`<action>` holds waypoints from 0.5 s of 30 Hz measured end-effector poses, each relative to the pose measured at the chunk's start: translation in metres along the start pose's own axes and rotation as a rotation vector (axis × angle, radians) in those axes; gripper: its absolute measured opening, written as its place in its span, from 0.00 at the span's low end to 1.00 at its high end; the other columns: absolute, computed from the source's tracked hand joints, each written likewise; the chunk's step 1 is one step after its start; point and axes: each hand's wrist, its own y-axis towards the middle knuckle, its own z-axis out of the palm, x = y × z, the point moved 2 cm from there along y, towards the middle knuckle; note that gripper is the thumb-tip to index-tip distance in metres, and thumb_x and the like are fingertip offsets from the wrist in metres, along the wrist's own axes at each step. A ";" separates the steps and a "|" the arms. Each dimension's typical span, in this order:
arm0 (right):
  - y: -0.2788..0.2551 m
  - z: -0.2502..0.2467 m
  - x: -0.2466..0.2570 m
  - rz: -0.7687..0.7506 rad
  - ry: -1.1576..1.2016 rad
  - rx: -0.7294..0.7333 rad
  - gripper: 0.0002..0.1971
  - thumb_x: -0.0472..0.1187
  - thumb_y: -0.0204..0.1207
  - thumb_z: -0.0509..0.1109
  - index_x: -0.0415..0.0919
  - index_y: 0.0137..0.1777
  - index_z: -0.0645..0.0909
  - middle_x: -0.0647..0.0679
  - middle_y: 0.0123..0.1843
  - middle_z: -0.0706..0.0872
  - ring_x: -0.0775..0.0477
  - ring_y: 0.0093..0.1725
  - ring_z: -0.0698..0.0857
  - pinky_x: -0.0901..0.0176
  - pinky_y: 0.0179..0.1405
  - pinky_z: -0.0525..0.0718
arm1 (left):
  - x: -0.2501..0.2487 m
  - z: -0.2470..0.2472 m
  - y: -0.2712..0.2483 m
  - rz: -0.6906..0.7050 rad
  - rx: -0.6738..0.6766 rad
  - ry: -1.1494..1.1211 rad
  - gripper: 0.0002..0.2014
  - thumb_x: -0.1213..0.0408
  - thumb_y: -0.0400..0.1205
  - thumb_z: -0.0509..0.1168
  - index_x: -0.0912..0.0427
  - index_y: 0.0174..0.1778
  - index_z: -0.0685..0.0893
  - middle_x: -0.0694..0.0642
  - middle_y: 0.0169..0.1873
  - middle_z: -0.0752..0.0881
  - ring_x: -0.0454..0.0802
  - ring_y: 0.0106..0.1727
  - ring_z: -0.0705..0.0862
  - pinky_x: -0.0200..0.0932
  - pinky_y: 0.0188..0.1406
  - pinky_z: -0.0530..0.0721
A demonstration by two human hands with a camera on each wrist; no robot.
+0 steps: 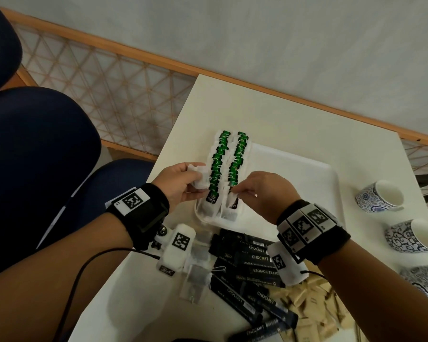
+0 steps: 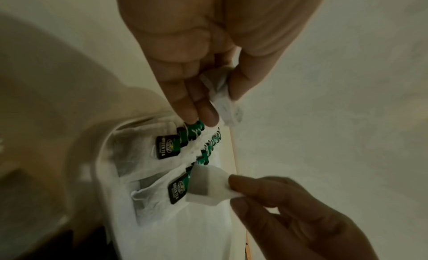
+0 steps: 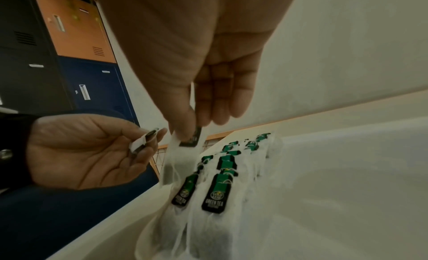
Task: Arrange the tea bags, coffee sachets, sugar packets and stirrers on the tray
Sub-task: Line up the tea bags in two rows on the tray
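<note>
A white tray [image 1: 307,169] lies on the white table [image 1: 269,114]. Two rows of green-tagged tea bags [image 1: 229,159] run along the tray's left side. My left hand [image 1: 195,178] hovers just left of the rows and pinches a folded tea bag [image 1: 200,178], which also shows in the left wrist view [image 2: 225,102]. My right hand [image 1: 235,191] pinches another tea bag [image 1: 230,199] by its top over the near end of the right row, where it hangs down [image 3: 178,161]. Black coffee sachets [image 1: 247,257] and brown sugar packets [image 1: 311,302] lie in front of the tray.
A few loose tea bags [image 1: 194,280] lie on the table under my left wrist. Three patterned cups [image 1: 381,196] stand along the table's right edge. A dark blue chair [image 1: 47,156] is on the left. The tray's right half is bare.
</note>
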 end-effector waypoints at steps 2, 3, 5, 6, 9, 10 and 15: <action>-0.002 -0.001 0.000 -0.011 -0.023 -0.017 0.08 0.48 0.78 0.68 0.59 0.51 0.88 0.57 0.53 0.80 0.55 0.55 0.78 0.58 0.47 0.79 | 0.000 -0.001 0.000 0.022 -0.002 0.034 0.09 0.73 0.82 0.64 0.56 0.53 0.83 0.59 0.44 0.87 0.48 0.33 0.88 0.39 0.31 0.88; -0.002 -0.002 0.000 -0.012 -0.014 -0.003 0.08 0.47 0.78 0.68 0.59 0.50 0.88 0.58 0.54 0.80 0.55 0.56 0.78 0.57 0.49 0.79 | 0.001 -0.001 0.000 0.034 -0.006 0.047 0.09 0.73 0.81 0.65 0.56 0.53 0.83 0.58 0.43 0.87 0.45 0.30 0.87 0.37 0.27 0.86; 0.000 -0.001 0.000 -0.001 0.032 0.083 0.09 0.44 0.79 0.67 0.57 0.51 0.88 0.59 0.54 0.85 0.55 0.56 0.81 0.57 0.54 0.81 | 0.001 -0.001 0.000 0.046 -0.016 0.066 0.09 0.73 0.80 0.67 0.56 0.52 0.83 0.56 0.41 0.86 0.42 0.26 0.84 0.34 0.22 0.82; 0.001 0.000 0.001 0.001 0.057 0.147 0.10 0.42 0.80 0.65 0.55 0.53 0.87 0.58 0.53 0.87 0.55 0.55 0.83 0.57 0.55 0.81 | 0.001 -0.001 0.000 0.048 -0.019 0.067 0.08 0.73 0.80 0.67 0.56 0.51 0.83 0.56 0.40 0.86 0.41 0.25 0.84 0.33 0.22 0.81; 0.004 0.011 0.002 -0.040 0.084 0.293 0.13 0.38 0.82 0.62 0.51 0.57 0.86 0.55 0.53 0.88 0.53 0.55 0.84 0.58 0.57 0.79 | 0.000 -0.001 0.000 0.044 -0.026 0.040 0.05 0.71 0.82 0.65 0.57 0.49 0.83 0.55 0.38 0.85 0.43 0.26 0.82 0.33 0.21 0.80; 0.005 0.016 0.002 -0.047 0.082 0.327 0.13 0.38 0.82 0.62 0.51 0.58 0.86 0.54 0.54 0.87 0.52 0.55 0.83 0.60 0.57 0.78 | 0.000 -0.001 0.001 0.039 -0.030 0.027 0.04 0.69 0.83 0.64 0.57 0.48 0.83 0.55 0.38 0.84 0.44 0.27 0.81 0.34 0.21 0.80; 0.013 0.033 -0.004 -0.007 0.088 0.360 0.14 0.39 0.81 0.63 0.52 0.60 0.85 0.54 0.56 0.88 0.51 0.55 0.84 0.61 0.55 0.79 | -0.002 -0.002 0.004 -0.001 -0.036 0.000 0.05 0.66 0.84 0.62 0.58 0.53 0.82 0.57 0.41 0.82 0.49 0.32 0.79 0.36 0.23 0.80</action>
